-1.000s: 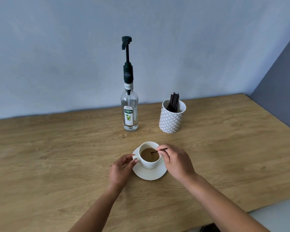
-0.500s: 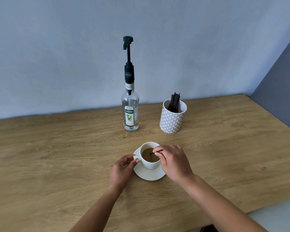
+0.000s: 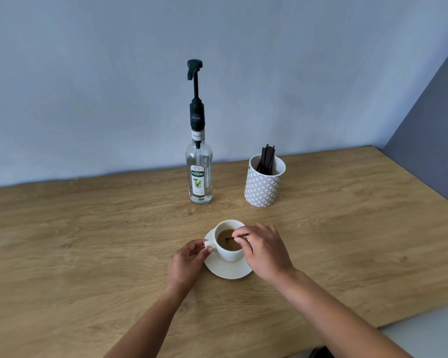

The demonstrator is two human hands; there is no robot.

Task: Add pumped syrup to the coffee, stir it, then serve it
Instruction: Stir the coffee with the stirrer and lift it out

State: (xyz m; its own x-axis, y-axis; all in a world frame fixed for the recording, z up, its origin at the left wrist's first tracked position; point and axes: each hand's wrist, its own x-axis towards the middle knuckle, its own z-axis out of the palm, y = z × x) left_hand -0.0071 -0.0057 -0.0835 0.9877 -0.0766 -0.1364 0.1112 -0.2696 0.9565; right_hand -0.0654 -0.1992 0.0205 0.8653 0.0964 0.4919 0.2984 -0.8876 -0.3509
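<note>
A white cup (image 3: 228, 254) of light brown coffee stands on a white saucer (image 3: 224, 270) in the middle of the wooden table. My left hand (image 3: 185, 264) pinches the cup's handle from the left. My right hand (image 3: 263, 250) hangs over the cup's right rim, pinching a thin dark stirrer (image 3: 230, 238) whose tip dips into the coffee. Behind the cup stands a clear glass syrup bottle (image 3: 199, 174) with a black pump (image 3: 195, 69), its plunger raised.
A white patterned holder (image 3: 264, 186) with several dark stirrers stands right of the bottle. A blue-grey wall runs behind the table and a darker wall meets its right side. The table's front edge shows at the lower right.
My right hand has shifted leftward over the cup, moving the stirrer through the coffee. My left hand has stayed on the handle.
</note>
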